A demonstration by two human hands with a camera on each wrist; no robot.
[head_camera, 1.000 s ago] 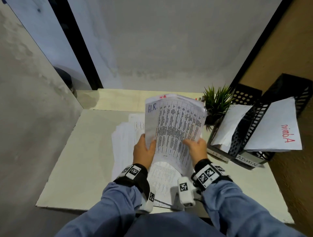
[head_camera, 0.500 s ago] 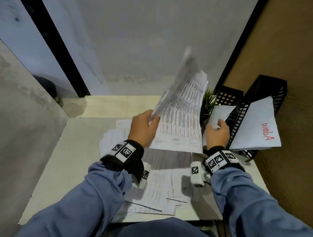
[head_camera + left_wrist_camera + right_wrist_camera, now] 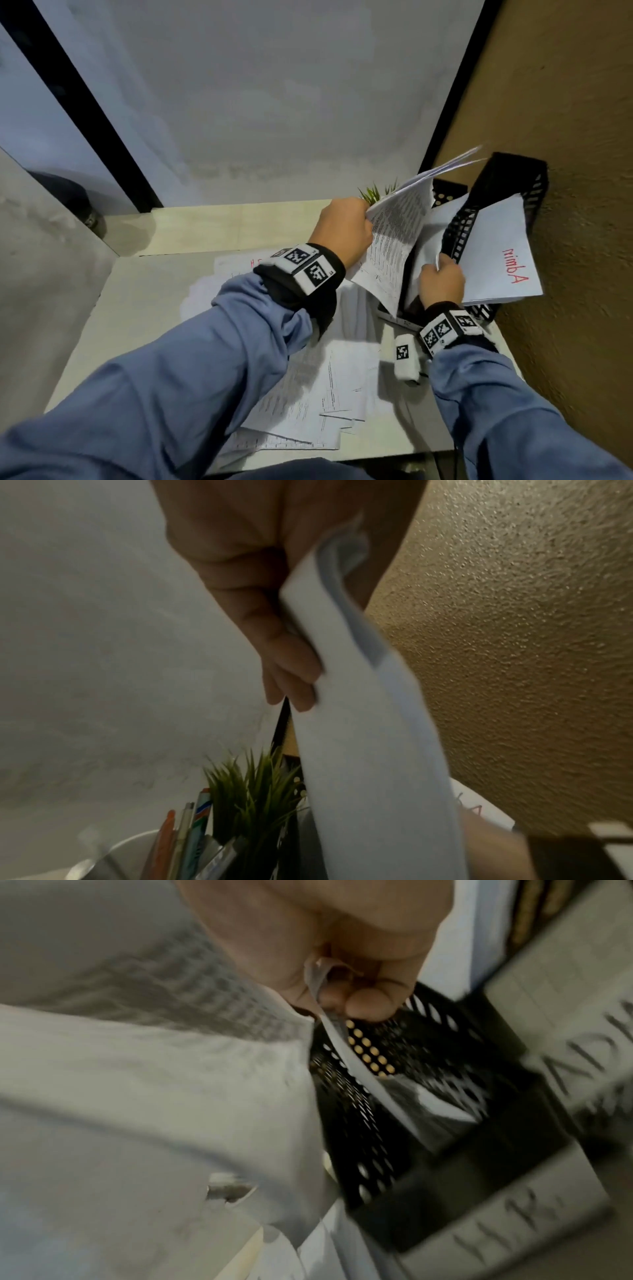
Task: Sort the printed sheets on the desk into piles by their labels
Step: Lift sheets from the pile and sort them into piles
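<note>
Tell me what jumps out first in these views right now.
Both hands meet at the black mesh file trays on the desk's right edge: the left hand grips a bundle of printed sheets tilted toward them, the right hand pinches a sheet edge there. A red-lettered page leans in the rightmost tray.

Two hands: left hand (image 3: 344, 230) and right hand (image 3: 441, 281). Two black mesh file trays (image 3: 460, 219), side by side. One small green plant (image 3: 371, 194). One white cup (image 3: 116, 854) with several pens, exact number unclear. Loose printed sheets (image 3: 329, 387) on desk, overlapping, uncountable.
</note>
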